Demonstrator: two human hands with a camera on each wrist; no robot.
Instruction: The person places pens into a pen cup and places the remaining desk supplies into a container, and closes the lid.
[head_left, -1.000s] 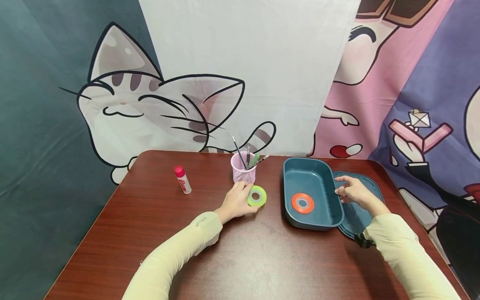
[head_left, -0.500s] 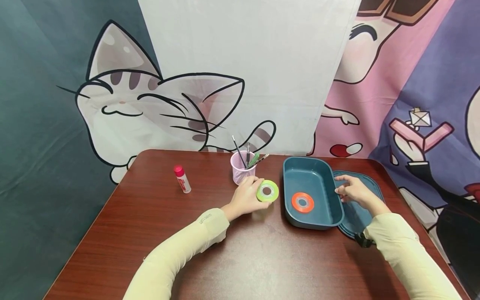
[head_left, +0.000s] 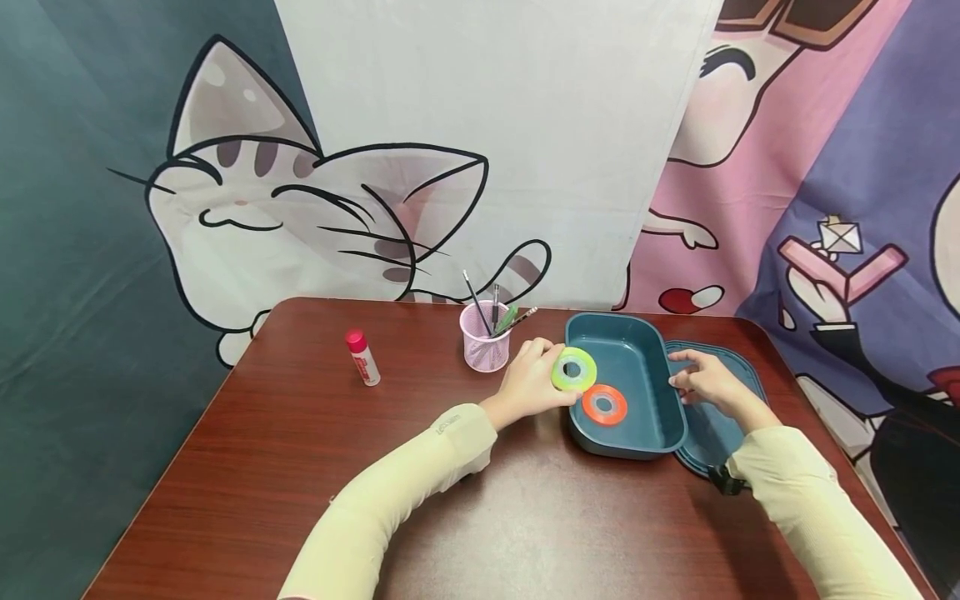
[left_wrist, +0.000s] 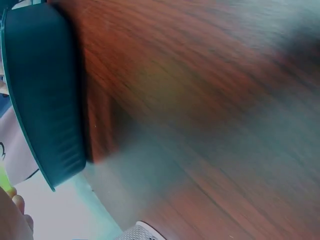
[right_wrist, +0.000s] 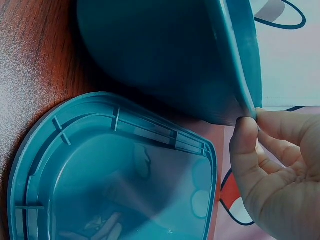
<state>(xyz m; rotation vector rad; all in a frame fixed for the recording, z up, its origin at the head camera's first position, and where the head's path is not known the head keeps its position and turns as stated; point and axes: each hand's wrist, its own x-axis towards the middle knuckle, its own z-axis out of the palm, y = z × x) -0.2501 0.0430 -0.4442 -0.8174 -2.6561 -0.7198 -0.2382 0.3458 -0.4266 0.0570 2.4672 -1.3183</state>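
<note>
My left hand pinches a roll of yellow-green tape above the left rim of a teal box. In the left wrist view only part of that hand shows at the lower left, with a sliver of the tape. An orange tape roll lies inside the box, just below the green one in the head view. The box's right rim is pinched between thumb and fingers of my right hand. Under that hand lies the teal lid, flat on the table.
A pink mesh cup with pencils and pens stands left of the box, behind my left hand. Farther left a red-capped glue stick stands on the brown wooden table. A printed cloth hangs behind the table.
My left hand has carried the green tape roll rightward from the table beside the mesh cup to over the box's left rim. The right hand has stayed on the box.
</note>
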